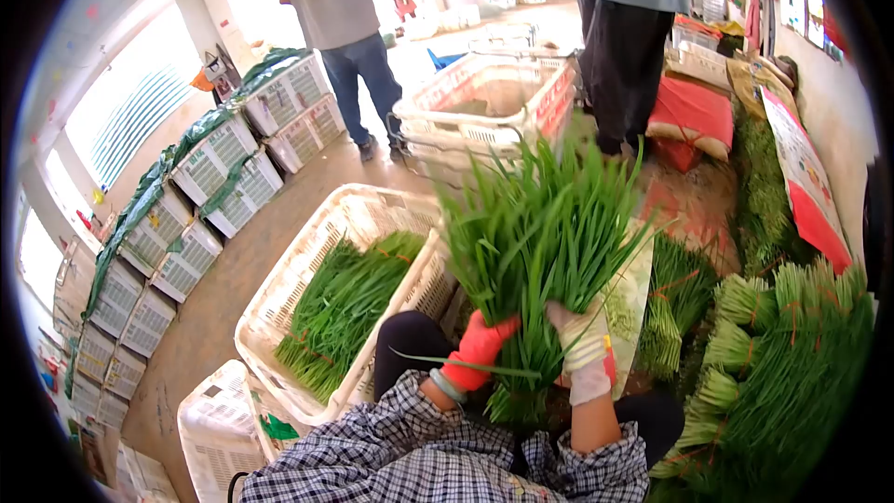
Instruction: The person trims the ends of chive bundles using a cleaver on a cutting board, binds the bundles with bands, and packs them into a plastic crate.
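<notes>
A large bunch of garlic chives (pixel 535 242) stands upright before my body, its leaf tips fanned out and its cut ends (pixel 517 405) down between my knees. My left hand (pixel 478 354), in a red glove, is closed round the bunch's left side. On the right side my right hand (pixel 581 349), in a whitish striped glove, grips the same bunch; some of its fingers are hidden by leaves. One loose leaf (pixel 466 365) sticks out across my left wrist. Left of my knee, a white plastic crate (pixel 279 293) holds tied chive bundles (pixel 349 303).
Tied chive bundles (pixel 782 363) are piled at my right. Ahead stands another crate (pixel 466 126), with two people (pixel 340 28) nearby. Stacked white crates (pixel 219 163) line the left wall. A red sack (pixel 691 116) lies at back right. A whitish crate (pixel 219 424) sits at lower left.
</notes>
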`<state>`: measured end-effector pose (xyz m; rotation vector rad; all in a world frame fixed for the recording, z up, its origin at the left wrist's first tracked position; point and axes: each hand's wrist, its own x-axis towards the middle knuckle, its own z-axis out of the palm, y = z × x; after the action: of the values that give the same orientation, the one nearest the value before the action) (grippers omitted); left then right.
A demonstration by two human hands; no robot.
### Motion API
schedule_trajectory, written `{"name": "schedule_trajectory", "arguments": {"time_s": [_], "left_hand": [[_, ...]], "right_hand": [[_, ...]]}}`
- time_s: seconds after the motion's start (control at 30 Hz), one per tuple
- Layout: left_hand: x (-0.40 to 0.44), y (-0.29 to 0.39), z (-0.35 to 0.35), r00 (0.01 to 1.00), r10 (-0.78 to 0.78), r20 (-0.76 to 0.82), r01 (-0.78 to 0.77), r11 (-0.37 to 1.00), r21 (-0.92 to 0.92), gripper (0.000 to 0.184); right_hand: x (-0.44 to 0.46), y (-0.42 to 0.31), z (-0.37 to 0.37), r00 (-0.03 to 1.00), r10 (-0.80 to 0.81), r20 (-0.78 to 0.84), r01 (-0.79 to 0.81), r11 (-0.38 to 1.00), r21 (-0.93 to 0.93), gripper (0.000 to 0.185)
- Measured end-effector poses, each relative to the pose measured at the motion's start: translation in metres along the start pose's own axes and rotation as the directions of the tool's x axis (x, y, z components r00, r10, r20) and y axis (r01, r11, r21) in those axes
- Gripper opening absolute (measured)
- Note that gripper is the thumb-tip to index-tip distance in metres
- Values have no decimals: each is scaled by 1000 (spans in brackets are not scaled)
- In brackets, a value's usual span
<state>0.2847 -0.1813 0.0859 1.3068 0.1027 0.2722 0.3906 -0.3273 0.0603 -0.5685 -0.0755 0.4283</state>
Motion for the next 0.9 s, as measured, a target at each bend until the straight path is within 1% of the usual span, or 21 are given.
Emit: {"name": "schedule_trajectory", "arguments": {"time_s": [0.03, 0.07, 0.1, 0.13, 0.17, 0.2, 0.23, 0.3, 0.37, 0.43, 0.5, 0.57, 0.6, 0.63, 0.7, 0.77, 0.83, 0.87, 0.9], "left_hand": [[-3, 0, 3, 993, 11, -115, -21, 997, -80, 35], [-3, 12, 8, 987, 40, -153, -55, 994, -95, 35], [0, 10, -3, 989, -34, -146, 17, 993, -120, 35], [0, 11, -7, 980, -117, -161, 84, 976, -199, 35], [3, 13, -8, 972, -152, -181, 98, 956, -278, 34], [3, 13, -9, 976, -97, -195, 63, 982, -177, 36], [5, 10, -17, 981, -124, -150, 97, 979, -180, 37], [4, 9, -21, 984, -115, -138, 81, 970, -229, 39], [1, 10, -21, 980, -126, -154, 88, 969, -233, 39], [0, 10, -21, 976, -131, -177, 86, 967, -239, 39], [1, 5, -22, 975, -131, -178, 79, 959, -272, 40], [2, 3, -22, 973, -139, -182, 82, 954, -289, 40], [2, 3, -22, 972, -152, -180, 92, 948, -304, 40], [2, 4, -23, 972, -148, -183, 86, 948, -308, 40], [1, 5, -21, 970, -154, -189, 97, 955, -279, 40], [-1, 7, -20, 965, -173, -195, 111, 950, -293, 40], [-2, 5, -24, 963, -192, -192, 127, 944, -305, 40], [-1, 2, -30, 967, -169, -190, 110, 952, -286, 40], [-1, 0, -33, 971, -145, -190, 91, 959, -268, 40]], "right_hand": [[-7, -7, 6, 997, -54, -47, 48, 992, -116, 56], [-14, -13, 13, 990, -107, -95, 82, 968, -237, 53], [-21, -19, 19, 977, -160, -142, 101, 930, -354, 52], [-37, -39, 45, 982, -49, -182, -4, 959, -283, 40], [-33, -34, 39, 981, -143, -130, 96, 945, -312, 37], [-31, -31, 31, 970, -235, -63, 201, 920, -337, 35], [-32, -34, 27, 966, -239, -95, 193, 918, -347, 35], [-29, -38, 25, 983, -18, -181, -34, 961, -275, 35], [-22, -30, 12, 989, -13, -147, -25, 968, -250, 35], [-11, -17, -6, 989, -70, -129, 44, 979, -197, 37], [-10, -15, -13, 992, 10, -123, -17, 998, -62, 38], [-15, -19, 2, 961, -46, -273, -22, 970, -241, 38], [-3, -5, -11, 968, -127, -216, 77, 971, -228, 35], [3, 0, -20, 969, -126, -210, 76, 970, -232, 35], [9, -2, -37, 940, -154, -303, 95, 975, -201, 35], [15, -3, -60, 916, -184, -357, 119, 973, -196, 36], [22, -6, -75, 931, -216, -293, 114, 937, -329, 43], [22, -10, -77, 938, -227, -261, 112, 913, -392, 48], [20, -10, -79, 934, -238, -265, 120, 911, -395, 48]]}}
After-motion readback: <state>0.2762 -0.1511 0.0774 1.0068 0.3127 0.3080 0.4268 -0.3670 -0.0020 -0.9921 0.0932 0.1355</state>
